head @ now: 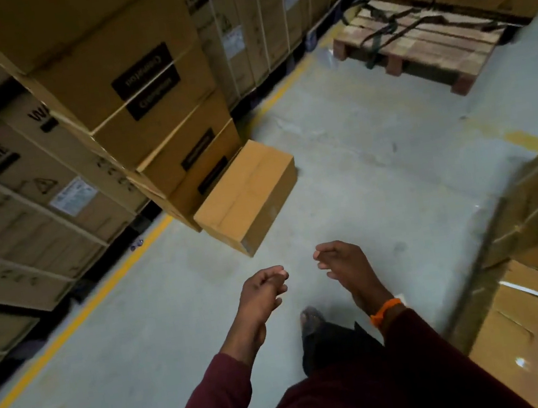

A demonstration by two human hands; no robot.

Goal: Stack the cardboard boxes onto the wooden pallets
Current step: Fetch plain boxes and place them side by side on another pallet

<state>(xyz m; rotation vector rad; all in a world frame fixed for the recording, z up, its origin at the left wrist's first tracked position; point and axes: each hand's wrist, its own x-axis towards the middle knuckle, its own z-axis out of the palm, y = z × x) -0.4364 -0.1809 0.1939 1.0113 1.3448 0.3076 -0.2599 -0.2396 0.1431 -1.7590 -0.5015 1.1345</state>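
We are at the pick-up step. Our left hand [263, 294] and right hand [348, 270] hover loosely curled and empty, near the plain cardboard box [249, 194] on the floor [359, 170]. Next, we judge, we must grip its sides and carry it to the wooden pallet [421, 40], well apart.

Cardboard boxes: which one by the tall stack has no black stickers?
The small plain brown cardboard box on the grey floor; the strapped stacked boxes beside it carry black labels.

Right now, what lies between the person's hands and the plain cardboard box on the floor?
Head view: only bare grey concrete floor separates left hand, right hand and brown cardboard box.
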